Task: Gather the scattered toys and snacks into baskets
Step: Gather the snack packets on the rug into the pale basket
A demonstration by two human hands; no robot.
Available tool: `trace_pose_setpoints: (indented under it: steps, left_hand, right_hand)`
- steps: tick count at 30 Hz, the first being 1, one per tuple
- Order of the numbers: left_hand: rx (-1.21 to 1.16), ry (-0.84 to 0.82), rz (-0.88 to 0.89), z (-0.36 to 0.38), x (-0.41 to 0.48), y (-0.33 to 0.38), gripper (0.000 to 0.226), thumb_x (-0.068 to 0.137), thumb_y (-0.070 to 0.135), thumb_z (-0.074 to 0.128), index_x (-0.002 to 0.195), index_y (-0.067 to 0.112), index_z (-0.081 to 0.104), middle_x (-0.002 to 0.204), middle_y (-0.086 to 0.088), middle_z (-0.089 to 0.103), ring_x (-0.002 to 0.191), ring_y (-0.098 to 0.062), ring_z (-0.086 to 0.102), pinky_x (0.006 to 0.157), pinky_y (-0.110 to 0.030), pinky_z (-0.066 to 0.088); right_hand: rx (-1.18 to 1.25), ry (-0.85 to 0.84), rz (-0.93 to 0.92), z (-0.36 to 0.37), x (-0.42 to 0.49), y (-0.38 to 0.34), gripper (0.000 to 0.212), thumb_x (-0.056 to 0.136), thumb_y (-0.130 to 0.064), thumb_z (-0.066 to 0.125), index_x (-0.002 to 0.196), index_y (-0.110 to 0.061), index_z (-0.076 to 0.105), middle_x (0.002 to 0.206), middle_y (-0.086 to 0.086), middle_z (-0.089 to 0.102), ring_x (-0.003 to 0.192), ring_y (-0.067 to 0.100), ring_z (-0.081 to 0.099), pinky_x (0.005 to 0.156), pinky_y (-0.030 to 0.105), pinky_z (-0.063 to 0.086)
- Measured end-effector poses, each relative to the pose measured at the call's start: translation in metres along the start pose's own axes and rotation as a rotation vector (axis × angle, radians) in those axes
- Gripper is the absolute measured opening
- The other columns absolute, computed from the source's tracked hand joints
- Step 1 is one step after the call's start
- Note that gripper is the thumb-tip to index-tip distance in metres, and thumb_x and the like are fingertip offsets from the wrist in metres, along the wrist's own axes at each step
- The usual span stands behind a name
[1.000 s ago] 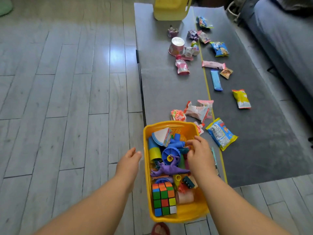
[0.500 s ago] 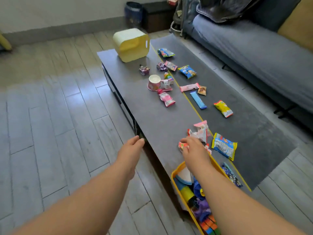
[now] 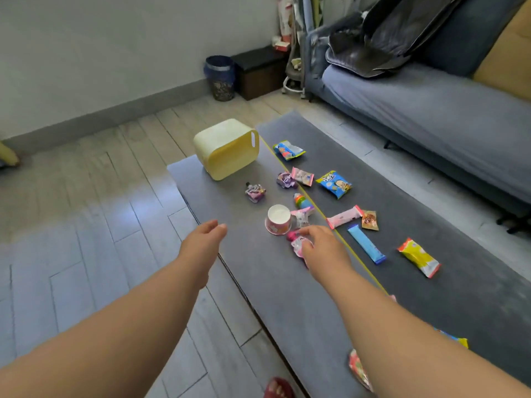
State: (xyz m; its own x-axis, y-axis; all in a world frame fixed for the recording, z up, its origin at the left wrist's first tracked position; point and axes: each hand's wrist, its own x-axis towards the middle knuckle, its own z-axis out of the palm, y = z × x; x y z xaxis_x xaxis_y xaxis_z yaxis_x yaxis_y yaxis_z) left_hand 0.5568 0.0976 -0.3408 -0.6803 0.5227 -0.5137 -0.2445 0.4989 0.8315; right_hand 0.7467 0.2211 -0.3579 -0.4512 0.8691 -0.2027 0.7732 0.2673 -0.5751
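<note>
- Reaching over the grey table (image 3: 258, 282), the right hand (image 3: 321, 249) hangs above a pink pouch (image 3: 298, 245). Its fingers bend down over the pouch, and I cannot tell whether they grip it or only touch it.
- The left hand (image 3: 204, 239) hovers at the table's left edge, fingers loosely straight and thumb apart, holding nothing.
- A pink cup (image 3: 278, 222) stands just beyond the pouch, with a small green bottle (image 3: 300, 201) near it.
- The yellow basket (image 3: 227, 150) sits at the far end of the table, well apart from both hands. Which way it opens is unclear.
- Two purple pouches lie between the cup and the basket, one (image 3: 255, 192) to the left and one (image 3: 286, 179) to the right.
- On the dark rug (image 3: 459, 297) right of the table lie a blue snack bag (image 3: 334, 183), a pink bar (image 3: 343, 216), a blue bar (image 3: 366, 244) and a yellow packet (image 3: 419, 257), scattered apart from one another.
- A blue-grey sofa (image 3: 431, 116) runs along the right.
</note>
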Motion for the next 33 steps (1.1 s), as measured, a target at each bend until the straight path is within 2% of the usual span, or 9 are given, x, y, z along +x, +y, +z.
trace_pose_setpoints:
  steps: [3, 7, 12, 17, 21, 28, 30, 33]
  left_hand:
    - [0.127, 0.024, 0.045, -0.007, 0.050, 0.047, 0.050, 0.096, 0.034, 0.057, 0.144, 0.023, 0.046, 0.148, -0.005, 0.045, 0.132, -0.029, 0.045, 0.093, -0.034, 0.036]
    - [0.487, 0.028, 0.192, -0.009, 0.128, 0.095, 0.057, 0.096, 0.035, 0.055, 0.149, 0.022, 0.038, 0.153, -0.007, 0.039, 0.135, -0.030, 0.043, 0.103, -0.040, 0.040]
    - [0.998, -0.026, 0.453, 0.005, 0.266, 0.138, 0.067, 0.093, 0.043, 0.056, 0.151, 0.020, 0.031, 0.159, -0.008, 0.020, 0.145, -0.028, 0.020, 0.111, -0.045, 0.033]
    - [1.351, -0.142, 0.555, 0.025, 0.385, 0.160, 0.073, 0.091, 0.051, 0.055, 0.153, 0.027, 0.023, 0.164, -0.001, 0.007, 0.150, -0.029, -0.003, 0.113, -0.054, 0.026]
    - [1.470, -0.235, 0.549, 0.035, 0.444, 0.170, 0.079, 0.091, 0.054, 0.053, 0.155, 0.030, 0.014, 0.165, -0.001, -0.005, 0.150, -0.027, -0.012, 0.114, -0.058, 0.019]
    - [1.531, -0.276, 0.460, 0.053, 0.496, 0.153, 0.095, 0.085, 0.060, 0.059, 0.154, 0.036, -0.001, 0.164, 0.000, -0.015, 0.149, -0.027, -0.016, 0.111, -0.064, 0.018]
    - [1.519, -0.293, 0.415, 0.054, 0.504, 0.144, 0.094, 0.087, 0.048, 0.062, 0.153, 0.039, -0.005, 0.163, 0.002, -0.017, 0.149, -0.026, -0.016, 0.110, -0.066, 0.017]
    - [1.473, -0.266, 0.407, 0.056, 0.510, 0.138, 0.089, 0.089, 0.006, 0.045, 0.152, 0.042, -0.006, 0.162, 0.008, -0.020, 0.149, -0.025, -0.017, 0.111, -0.068, 0.011]
  right_hand:
    - [0.004, -0.003, -0.006, -0.007, 0.052, -0.033, 0.031, 0.093, -0.015, 0.045, 0.118, -0.025, 0.061, 0.133, -0.002, 0.052, 0.116, 0.020, 0.052, 0.090, 0.030, 0.042]
    - [-0.004, -0.035, 0.015, -0.006, 0.106, -0.060, 0.031, 0.093, -0.016, 0.046, 0.120, -0.024, 0.060, 0.136, -0.003, 0.049, 0.120, 0.017, 0.049, 0.093, 0.026, 0.038]
    - [-0.002, 0.001, 0.126, 0.018, 0.192, -0.085, 0.031, 0.092, -0.017, 0.048, 0.120, -0.026, 0.060, 0.130, -0.001, 0.051, 0.113, 0.018, 0.054, 0.095, 0.030, 0.042]
    - [0.054, 0.109, 0.292, 0.053, 0.262, -0.104, 0.032, 0.092, -0.016, 0.048, 0.121, -0.023, 0.060, 0.129, 0.000, 0.051, 0.112, 0.020, 0.053, 0.091, 0.028, 0.038]
    - [0.102, 0.136, 0.370, 0.080, 0.301, -0.116, 0.033, 0.093, -0.014, 0.046, 0.122, -0.023, 0.059, 0.133, -0.002, 0.050, 0.120, 0.018, 0.049, 0.095, 0.027, 0.036]
    - [0.127, 0.144, 0.412, 0.113, 0.348, -0.112, 0.032, 0.095, -0.015, 0.043, 0.122, -0.025, 0.058, 0.134, -0.004, 0.048, 0.117, 0.016, 0.049, 0.086, 0.023, 0.036]
    - [0.131, 0.157, 0.427, 0.120, 0.355, -0.109, 0.031, 0.095, -0.016, 0.044, 0.121, -0.025, 0.059, 0.133, -0.005, 0.048, 0.117, 0.015, 0.049, 0.084, 0.022, 0.035]
    - [0.149, 0.186, 0.428, 0.129, 0.361, -0.100, 0.030, 0.095, -0.016, 0.045, 0.120, -0.024, 0.060, 0.131, -0.004, 0.050, 0.115, 0.016, 0.050, 0.084, 0.023, 0.036]
